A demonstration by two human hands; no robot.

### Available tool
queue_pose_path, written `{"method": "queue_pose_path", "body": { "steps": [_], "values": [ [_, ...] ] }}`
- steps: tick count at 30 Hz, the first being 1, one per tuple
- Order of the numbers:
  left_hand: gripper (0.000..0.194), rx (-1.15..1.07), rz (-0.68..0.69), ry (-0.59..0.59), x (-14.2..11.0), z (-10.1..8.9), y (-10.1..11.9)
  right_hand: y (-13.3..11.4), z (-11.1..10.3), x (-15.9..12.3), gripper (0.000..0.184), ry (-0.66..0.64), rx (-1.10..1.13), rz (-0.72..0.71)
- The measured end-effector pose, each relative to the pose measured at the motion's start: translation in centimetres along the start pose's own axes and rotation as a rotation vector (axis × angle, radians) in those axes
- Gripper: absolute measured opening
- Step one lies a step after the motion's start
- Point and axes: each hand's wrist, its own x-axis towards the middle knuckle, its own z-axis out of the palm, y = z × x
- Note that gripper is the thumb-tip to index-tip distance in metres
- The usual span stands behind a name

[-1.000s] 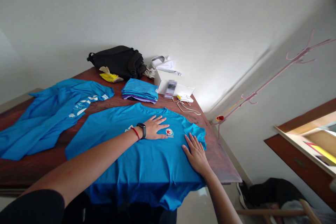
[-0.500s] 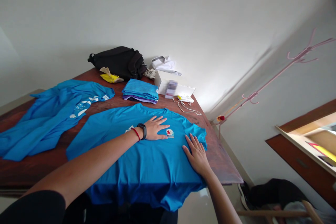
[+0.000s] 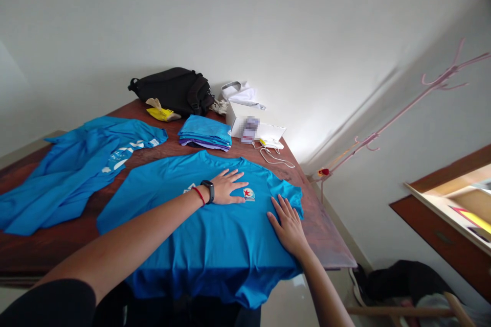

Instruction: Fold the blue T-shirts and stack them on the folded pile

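A blue T-shirt (image 3: 218, 235) lies spread on the wooden table, its neckline away from me and its lower hem hanging over the near edge. Flat on its chest rests my left hand (image 3: 229, 187), fingers spread, just beside a round badge with a red star. My right hand (image 3: 288, 227) lies open near the shirt's right sleeve, palm on the cloth. Part of a white print shows by my left wrist, the rest covered by the arm. Beyond the collar sits a stack of folded shirts (image 3: 205, 130), blue on top with purple below.
Another blue shirt (image 3: 76, 168) lies crumpled at the left of the table (image 3: 326, 235). Along the back are a black bag (image 3: 172, 89), a yellow packet (image 3: 161, 113), a white box (image 3: 236, 120) and a white cable (image 3: 274, 159). A pink coat rack (image 3: 402, 110) leans across the right.
Almost nothing differs. Both hands stay flat on the T-shirt; the view has shifted very slightly.
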Motion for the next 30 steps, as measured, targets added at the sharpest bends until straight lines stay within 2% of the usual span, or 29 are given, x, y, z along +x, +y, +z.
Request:
{"method": "queue_pose_path", "body": {
  "steps": [30],
  "values": [
    [0.079,0.005,0.014,0.020,0.13,0.56,-0.43,-0.01,0.03,0.09,0.062,-0.016,-0.039,0.000]
  ]
}}
